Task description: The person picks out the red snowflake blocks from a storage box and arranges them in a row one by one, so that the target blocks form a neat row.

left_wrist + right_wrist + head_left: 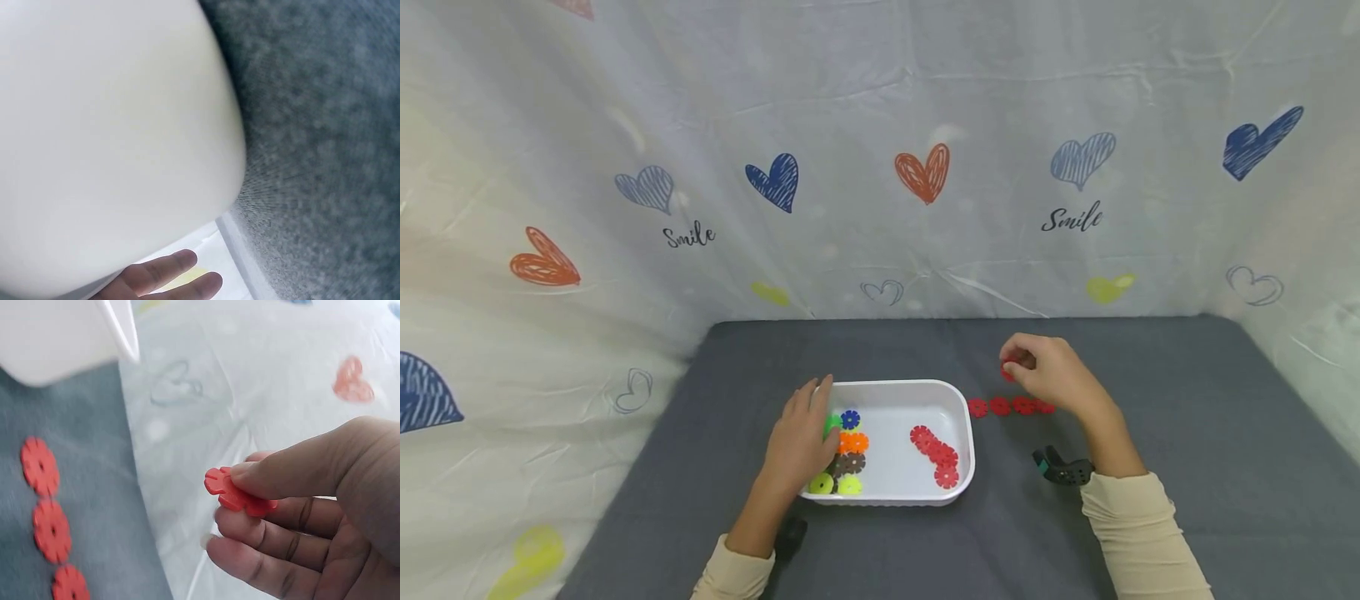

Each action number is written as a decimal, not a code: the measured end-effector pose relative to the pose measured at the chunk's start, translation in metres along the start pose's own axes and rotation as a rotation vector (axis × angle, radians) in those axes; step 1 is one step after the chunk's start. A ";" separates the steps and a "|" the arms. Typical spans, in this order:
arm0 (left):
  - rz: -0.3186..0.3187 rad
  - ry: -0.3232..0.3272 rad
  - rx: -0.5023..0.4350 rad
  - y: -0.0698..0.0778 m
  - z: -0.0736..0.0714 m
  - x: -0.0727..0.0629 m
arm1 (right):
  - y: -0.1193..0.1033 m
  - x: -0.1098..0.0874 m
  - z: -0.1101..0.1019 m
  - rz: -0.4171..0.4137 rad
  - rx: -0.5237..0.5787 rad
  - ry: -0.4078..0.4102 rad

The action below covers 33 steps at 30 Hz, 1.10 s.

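My right hand (1052, 375) is raised above the dark cloth, right of the white tray (895, 500). Thumb and fingers pinch a red flower-shaped disc (225, 490) with notched edges. Below this hand runs a row of similar red discs (1000, 406), partly covered by the hand in the head view. My left hand (802, 433) rests at the tray's left side with fingers fairly straight and the thumb over the inside. Its fingertips (209, 284) show beyond the tray wall in the left wrist view.
Inside the tray, red discs (936, 454) lie at the right. Orange discs (853, 442), brown discs (852, 464), yellow-green discs (850, 485), a blue disc (850, 419) and green ones sit at the left. A heart-printed curtain (850, 242) stands behind the grey cloth (910, 550).
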State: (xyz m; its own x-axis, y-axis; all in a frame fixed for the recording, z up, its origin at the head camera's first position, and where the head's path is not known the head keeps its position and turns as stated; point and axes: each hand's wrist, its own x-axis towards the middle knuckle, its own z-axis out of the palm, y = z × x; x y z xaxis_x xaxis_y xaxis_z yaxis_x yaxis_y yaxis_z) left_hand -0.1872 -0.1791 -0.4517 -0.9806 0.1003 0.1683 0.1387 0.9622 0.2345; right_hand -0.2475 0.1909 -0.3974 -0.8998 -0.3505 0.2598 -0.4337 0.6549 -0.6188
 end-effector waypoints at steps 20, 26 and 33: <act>0.021 0.008 0.015 -0.001 0.002 0.003 | 0.052 -0.014 -0.023 0.266 -0.057 -0.233; 0.019 0.002 0.010 -0.001 0.001 0.002 | 0.061 -0.016 -0.019 0.303 -0.079 -0.277; 0.021 0.005 0.014 -0.001 0.000 0.001 | 0.064 -0.017 -0.016 0.299 -0.144 -0.286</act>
State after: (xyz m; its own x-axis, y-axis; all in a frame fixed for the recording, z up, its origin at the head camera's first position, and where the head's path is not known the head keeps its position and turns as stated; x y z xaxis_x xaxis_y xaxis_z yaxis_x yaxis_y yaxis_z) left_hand -0.1883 -0.1800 -0.4519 -0.9769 0.1190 0.1777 0.1570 0.9633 0.2179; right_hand -0.2604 0.2496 -0.4292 -0.9465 -0.2892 -0.1433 -0.1763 0.8352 -0.5210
